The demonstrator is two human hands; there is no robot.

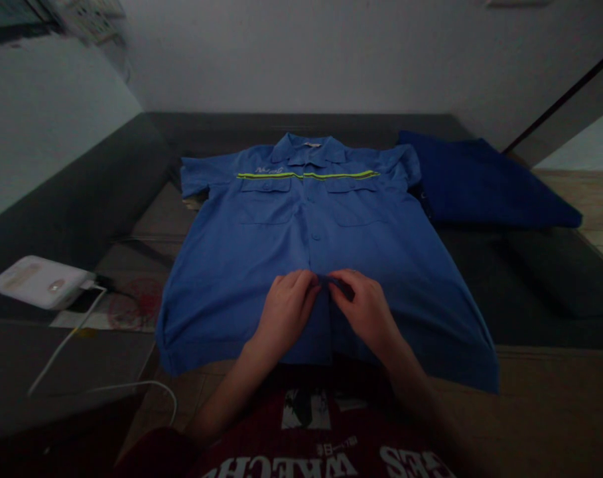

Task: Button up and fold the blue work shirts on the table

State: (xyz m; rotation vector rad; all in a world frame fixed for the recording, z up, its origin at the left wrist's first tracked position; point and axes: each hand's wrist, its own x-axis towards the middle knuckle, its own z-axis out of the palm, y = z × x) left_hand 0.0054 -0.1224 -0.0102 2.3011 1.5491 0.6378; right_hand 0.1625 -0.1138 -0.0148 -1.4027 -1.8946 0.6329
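Note:
A blue short-sleeved work shirt (261, 252) lies front side up, its collar away from me. Yellow-green piping crosses the chest above two flap pockets. Buttons run down the middle, and the upper front edges lie together. At the lower part of the button placket, my left hand (288, 302) pinches one front edge of the shirt. My right hand (363, 305) pinches the other edge right beside it, and a small fold of cloth rises between the fingertips. A button there, if any, is hidden by the fingers.
A folded dark blue cloth (485, 186) lies at the right, beside the shirt's sleeve. At the left a white power bank (42, 282) has a white cable (67, 342) plugged in. Beneath it is a paper (132, 309) with a red print. A wall (301, 60) stands behind.

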